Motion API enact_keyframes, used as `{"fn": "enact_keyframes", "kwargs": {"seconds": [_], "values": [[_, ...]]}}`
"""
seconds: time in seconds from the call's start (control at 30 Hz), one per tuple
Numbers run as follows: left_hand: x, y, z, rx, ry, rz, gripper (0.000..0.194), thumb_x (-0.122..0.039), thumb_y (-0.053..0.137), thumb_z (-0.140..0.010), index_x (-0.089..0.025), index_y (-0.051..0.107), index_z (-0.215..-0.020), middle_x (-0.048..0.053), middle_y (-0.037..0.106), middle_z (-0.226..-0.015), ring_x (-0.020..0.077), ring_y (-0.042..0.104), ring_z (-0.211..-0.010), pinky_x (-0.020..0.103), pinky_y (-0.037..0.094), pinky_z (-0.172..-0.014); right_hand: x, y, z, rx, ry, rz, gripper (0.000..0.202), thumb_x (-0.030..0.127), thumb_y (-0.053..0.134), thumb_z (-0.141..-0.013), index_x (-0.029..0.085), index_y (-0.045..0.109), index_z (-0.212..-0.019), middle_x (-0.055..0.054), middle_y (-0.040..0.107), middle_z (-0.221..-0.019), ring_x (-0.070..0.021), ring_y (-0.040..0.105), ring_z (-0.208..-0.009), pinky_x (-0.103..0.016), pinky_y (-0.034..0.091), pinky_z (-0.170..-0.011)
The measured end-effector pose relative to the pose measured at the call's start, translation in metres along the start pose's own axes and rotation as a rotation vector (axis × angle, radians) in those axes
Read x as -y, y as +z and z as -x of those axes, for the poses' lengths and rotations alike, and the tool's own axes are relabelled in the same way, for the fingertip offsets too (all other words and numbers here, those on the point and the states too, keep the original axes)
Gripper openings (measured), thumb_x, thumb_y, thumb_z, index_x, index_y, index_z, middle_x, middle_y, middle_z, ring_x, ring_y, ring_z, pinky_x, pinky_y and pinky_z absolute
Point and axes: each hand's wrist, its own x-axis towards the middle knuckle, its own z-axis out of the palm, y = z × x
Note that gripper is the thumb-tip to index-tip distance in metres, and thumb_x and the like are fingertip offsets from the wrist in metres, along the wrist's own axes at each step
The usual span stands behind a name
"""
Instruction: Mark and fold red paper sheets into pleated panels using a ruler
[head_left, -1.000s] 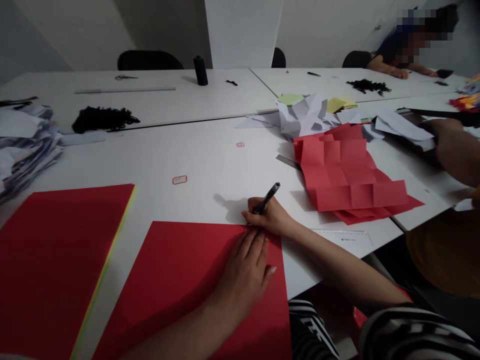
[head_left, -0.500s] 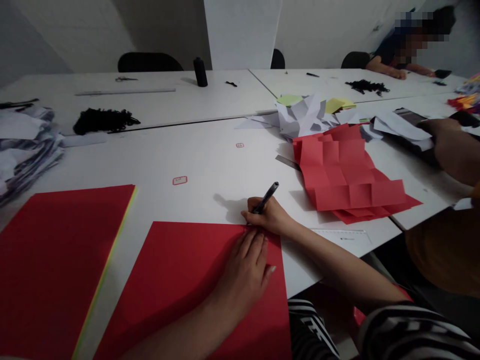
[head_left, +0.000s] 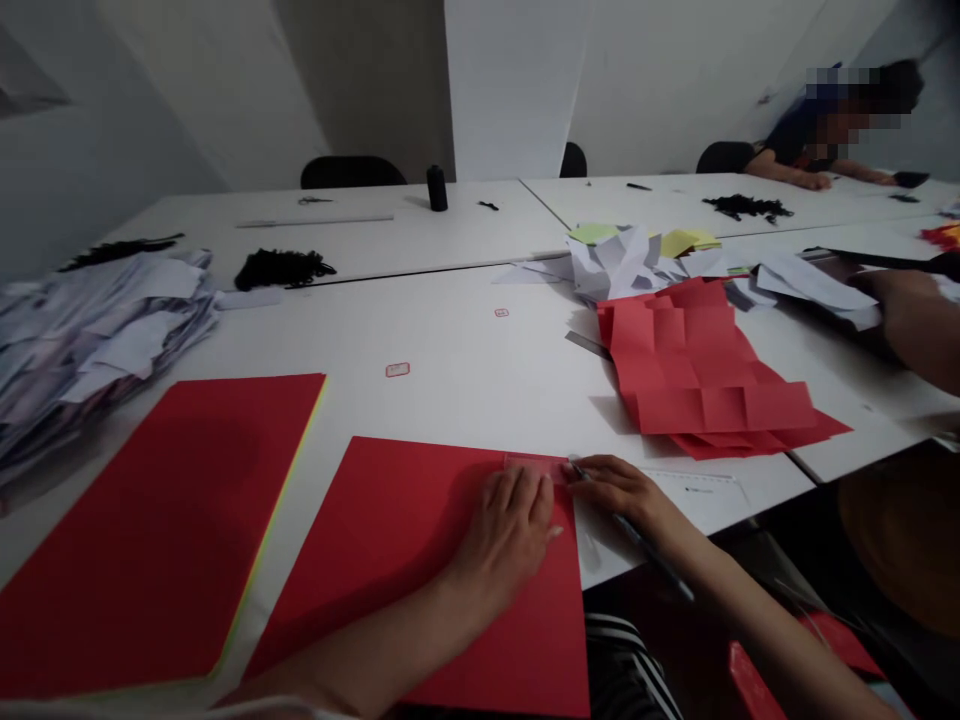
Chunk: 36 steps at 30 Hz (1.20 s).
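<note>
My left hand [head_left: 514,525] lies flat on a large red sheet of paper [head_left: 382,530], fingers stretched out near its far edge. Under those fingertips is a small clear plastic ruler [head_left: 540,464], partly covered by the hand. At the sheet's far right corner, my right hand [head_left: 619,490] is closed around a pen [head_left: 660,562], which now slants back toward me. Its fingertips are beside the ruler's right end; whether they touch it I cannot tell. Another clear ruler [head_left: 705,488] lies on the white table just past my right hand.
A stack of red sheets [head_left: 172,520] with a yellow-green edge lies left. Creased red paper [head_left: 697,365] and white scraps [head_left: 615,260] lie right. Piled papers [head_left: 112,330] stand far left. A co-worker's arm [head_left: 919,325] is at the right edge; another person sits at the far right.
My right hand has moved right to the sheet's corner, and the pen has swung from upright to slanting back. My left hand stays on the sheet. The whole view has shifted.
</note>
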Motion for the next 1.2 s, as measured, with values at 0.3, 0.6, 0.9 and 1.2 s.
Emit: {"fn": "enact_keyframes", "kwargs": {"seconds": [0.3, 0.6, 0.9, 1.2], "values": [[0.029, -0.025, 0.041, 0.041, -0.019, -0.067, 0.030, -0.021, 0.034, -0.094, -0.009, 0.061, -0.102, 0.016, 0.061, -0.101, 0.0290, 0.056, -0.095, 0.043, 0.048, -0.076, 0.023, 0.011, -0.011, 0.010, -0.066, 0.110, 0.036, 0.012, 0.046, -0.091, 0.026, 0.055, -0.122, -0.008, 0.062, -0.118, -0.0240, 0.052, -0.116, -0.043, 0.048, -0.093], [0.034, -0.015, 0.034, -0.011, -0.045, -0.044, 0.024, -0.022, 0.046, -0.090, -0.009, 0.061, -0.105, 0.016, 0.061, -0.106, 0.0306, 0.056, -0.100, 0.047, 0.049, -0.081, 0.039, 0.035, -0.061, 0.054, -0.154, 0.134, 0.034, 0.016, 0.055, -0.088, 0.026, 0.056, -0.120, -0.004, 0.066, -0.112, -0.0194, 0.053, -0.111, -0.040, 0.046, -0.090], [0.049, 0.001, 0.041, -0.040, -0.072, 0.056, 0.044, -0.034, 0.047, -0.090, -0.009, 0.050, -0.126, 0.017, 0.052, -0.129, 0.0322, 0.045, -0.119, 0.048, 0.044, -0.094, 0.023, 0.026, -0.032, -0.141, 0.141, 0.108, 0.025, 0.014, 0.051, -0.088, 0.022, 0.060, -0.110, -0.007, 0.064, -0.101, -0.0214, 0.055, -0.097, -0.038, 0.046, -0.082], [0.051, -0.004, 0.036, -0.003, -0.080, 0.117, 0.047, -0.033, 0.048, -0.089, -0.012, 0.044, -0.132, 0.013, 0.048, -0.134, 0.0297, 0.040, -0.125, 0.046, 0.041, -0.098, 0.015, 0.037, -0.026, -0.214, 0.174, 0.170, 0.021, 0.019, 0.051, -0.089, 0.025, 0.061, -0.107, -0.007, 0.064, -0.096, -0.0216, 0.056, -0.089, -0.037, 0.044, -0.076]]}}
